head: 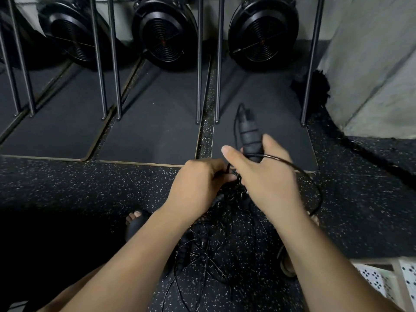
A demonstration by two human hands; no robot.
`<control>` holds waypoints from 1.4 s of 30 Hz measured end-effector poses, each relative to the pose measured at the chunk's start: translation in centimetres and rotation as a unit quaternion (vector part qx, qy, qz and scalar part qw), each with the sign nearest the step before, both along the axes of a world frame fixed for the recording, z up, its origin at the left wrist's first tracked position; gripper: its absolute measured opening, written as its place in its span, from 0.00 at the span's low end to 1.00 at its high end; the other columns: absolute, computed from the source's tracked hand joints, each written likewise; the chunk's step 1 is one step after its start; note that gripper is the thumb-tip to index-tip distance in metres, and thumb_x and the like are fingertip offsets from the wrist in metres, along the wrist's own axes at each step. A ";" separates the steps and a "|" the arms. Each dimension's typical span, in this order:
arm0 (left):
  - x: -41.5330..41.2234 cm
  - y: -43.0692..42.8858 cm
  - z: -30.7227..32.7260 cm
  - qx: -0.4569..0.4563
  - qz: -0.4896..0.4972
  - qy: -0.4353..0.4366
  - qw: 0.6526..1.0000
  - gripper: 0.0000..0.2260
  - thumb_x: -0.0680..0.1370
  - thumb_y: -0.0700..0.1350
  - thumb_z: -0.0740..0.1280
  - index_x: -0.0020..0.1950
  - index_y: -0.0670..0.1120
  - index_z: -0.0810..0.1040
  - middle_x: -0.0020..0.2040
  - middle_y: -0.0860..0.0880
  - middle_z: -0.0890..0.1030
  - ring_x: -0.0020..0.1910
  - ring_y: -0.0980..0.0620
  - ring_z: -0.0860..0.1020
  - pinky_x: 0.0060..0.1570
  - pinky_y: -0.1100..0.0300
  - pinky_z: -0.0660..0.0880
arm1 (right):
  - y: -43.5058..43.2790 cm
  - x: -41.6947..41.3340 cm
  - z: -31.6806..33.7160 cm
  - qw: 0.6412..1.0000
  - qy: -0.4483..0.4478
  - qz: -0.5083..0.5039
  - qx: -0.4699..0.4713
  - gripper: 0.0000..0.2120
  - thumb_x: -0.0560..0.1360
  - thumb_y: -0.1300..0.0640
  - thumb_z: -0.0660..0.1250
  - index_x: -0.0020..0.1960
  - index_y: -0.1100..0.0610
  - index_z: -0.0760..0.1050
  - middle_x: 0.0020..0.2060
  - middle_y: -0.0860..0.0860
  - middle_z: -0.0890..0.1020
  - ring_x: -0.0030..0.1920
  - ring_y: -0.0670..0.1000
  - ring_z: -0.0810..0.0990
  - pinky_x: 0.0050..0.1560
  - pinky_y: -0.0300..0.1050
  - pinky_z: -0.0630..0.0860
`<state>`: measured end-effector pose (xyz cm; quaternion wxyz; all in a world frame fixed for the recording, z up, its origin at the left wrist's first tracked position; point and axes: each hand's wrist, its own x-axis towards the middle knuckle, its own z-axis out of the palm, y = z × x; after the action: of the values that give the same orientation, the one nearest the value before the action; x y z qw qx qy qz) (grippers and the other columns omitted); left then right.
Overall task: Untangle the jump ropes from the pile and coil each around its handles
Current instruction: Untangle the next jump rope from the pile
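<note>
Black speckled rubber floor [90,188] runs under my hands; my right hand [265,176] clasps a ribbed black foam handle [249,136], my left hand [198,183] pinches the tangled black rope pile [213,239] below, before black fans [164,32].

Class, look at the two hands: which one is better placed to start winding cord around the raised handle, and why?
Probably the left hand: it already pinches cord at the tangle. The right hand is occupied gripping the ribbed handle upright, so it can only steady it.
</note>
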<state>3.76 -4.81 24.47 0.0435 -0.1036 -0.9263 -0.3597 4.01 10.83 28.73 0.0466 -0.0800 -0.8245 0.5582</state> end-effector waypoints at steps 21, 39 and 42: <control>-0.1 -0.4 1.2 0.063 -0.022 0.013 0.998 0.09 0.73 0.59 0.72 0.45 0.55 0.85 0.45 0.54 0.81 0.42 0.55 0.81 0.44 0.55 0.77 | -0.2 0.9 2.6 0.991 -0.007 0.058 -0.117 0.06 0.75 0.67 0.69 0.49 0.67 0.74 0.32 0.58 0.85 0.28 0.50 0.78 0.33 0.54 0.79; 0.4 -1.2 2.8 0.314 0.039 -0.243 0.917 0.35 0.66 0.49 0.87 0.69 0.59 0.76 0.65 0.48 0.82 0.65 0.48 0.82 0.69 0.48 0.78 | 1.9 0.3 5.0 0.969 -0.031 0.063 -0.235 0.07 0.77 0.68 0.70 0.46 0.57 0.78 0.31 0.57 0.82 0.27 0.51 0.72 0.30 0.45 0.67; 0.6 -0.8 3.6 0.432 0.048 -0.318 0.843 0.26 0.72 0.36 0.81 0.68 0.48 0.80 0.61 0.38 0.85 0.56 0.46 0.86 0.65 0.52 0.81 | 2.3 0.1 5.5 0.964 -0.027 0.059 -0.259 0.07 0.78 0.68 0.70 0.47 0.58 0.78 0.31 0.57 0.81 0.27 0.51 0.72 0.30 0.44 0.67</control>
<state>4.31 -5.59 28.11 -0.1958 0.0907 -0.6439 -0.7340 4.15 13.08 34.25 -0.0308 -0.0560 -0.6556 0.7524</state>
